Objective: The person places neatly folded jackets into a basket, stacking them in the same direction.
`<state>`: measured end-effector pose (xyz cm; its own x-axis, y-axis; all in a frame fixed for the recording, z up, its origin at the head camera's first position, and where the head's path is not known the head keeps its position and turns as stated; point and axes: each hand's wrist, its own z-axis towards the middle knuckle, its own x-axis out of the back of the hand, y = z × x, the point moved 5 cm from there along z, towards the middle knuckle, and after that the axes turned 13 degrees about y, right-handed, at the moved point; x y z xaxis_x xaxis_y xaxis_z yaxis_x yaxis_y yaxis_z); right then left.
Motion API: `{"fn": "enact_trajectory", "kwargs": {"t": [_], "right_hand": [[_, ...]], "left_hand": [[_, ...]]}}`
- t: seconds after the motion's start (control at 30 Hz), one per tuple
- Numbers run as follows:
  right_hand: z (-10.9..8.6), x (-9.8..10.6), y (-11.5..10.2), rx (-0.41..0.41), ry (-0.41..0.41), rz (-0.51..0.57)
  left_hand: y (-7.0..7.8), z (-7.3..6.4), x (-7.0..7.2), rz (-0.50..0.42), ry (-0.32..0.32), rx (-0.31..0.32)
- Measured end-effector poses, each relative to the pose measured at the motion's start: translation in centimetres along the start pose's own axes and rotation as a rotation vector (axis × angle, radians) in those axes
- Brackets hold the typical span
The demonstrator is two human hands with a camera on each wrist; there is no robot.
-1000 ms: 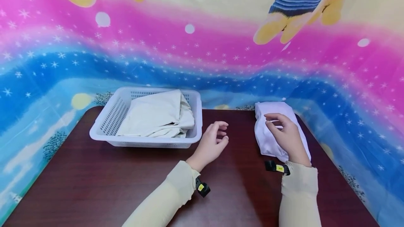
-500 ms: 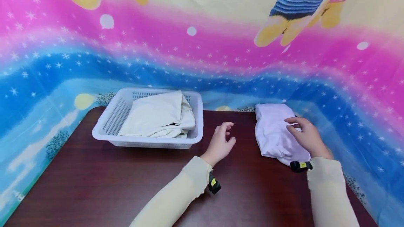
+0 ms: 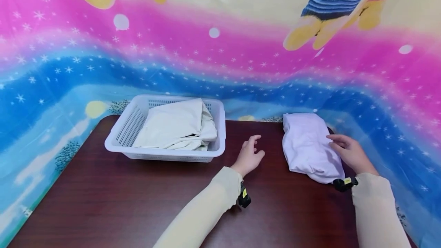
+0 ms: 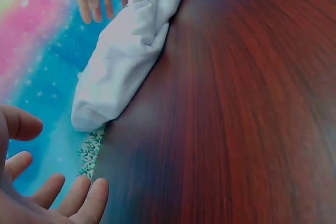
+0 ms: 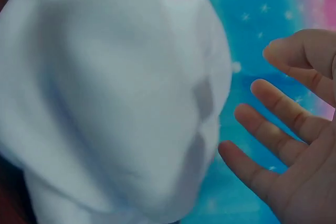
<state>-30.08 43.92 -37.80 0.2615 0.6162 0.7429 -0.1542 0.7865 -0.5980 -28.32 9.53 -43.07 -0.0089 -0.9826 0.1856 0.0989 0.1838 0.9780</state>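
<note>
Hovering beside the right side of the white cloth bundle (image 3: 310, 144), my right hand (image 3: 351, 154) has its fingers spread and loosely bent, gripping nothing; I cannot tell whether its little finger brushes the fabric. My left hand (image 3: 249, 157) is just as relaxed, fingers apart and holding nothing, between the bundle and the white basket (image 3: 165, 153).

The bundle lies at the far right corner of the table (image 3: 138, 198), its far end near the back edge and its long side running roughly along the right edge. It was probably set there to stay compact and within reach; with a hand to either side, I seem placed to tend its outline.

Near the far left corner, the basket sits along the back edge. A cream cloth (image 3: 172, 121) rests inside, one large flap smooth, the rest bunched; I take it the slotted walls are there to stop soft folds spreading.

My right wrist band (image 3: 341, 185) and left wrist band (image 3: 244, 201) each bear a yellow label, too small to read. I see no brand anywhere, and no lettering on the printed backdrop (image 3: 241, 75), only snowflakes, dots and cropped figures.
</note>
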Motion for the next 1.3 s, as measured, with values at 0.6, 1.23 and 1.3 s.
{"fn": "enact_trajectory", "kwargs": {"t": [0.6,1.23,1.3], "right_hand": [[-1.1,-2.0,3.5,-0.269,-0.159,0.033],[-1.4,-3.8,4.0,-0.370,-0.261,0.198],[-1.4,-4.1,3.9,-0.376,-0.266,0.211]], "left_hand": [[-1.4,0.4,-4.5,-0.352,-0.170,0.301],[-1.8,-0.1,-8.0,-0.486,-0.246,0.380],[-1.8,0.0,-8.1,-0.498,-0.246,0.377]]}}
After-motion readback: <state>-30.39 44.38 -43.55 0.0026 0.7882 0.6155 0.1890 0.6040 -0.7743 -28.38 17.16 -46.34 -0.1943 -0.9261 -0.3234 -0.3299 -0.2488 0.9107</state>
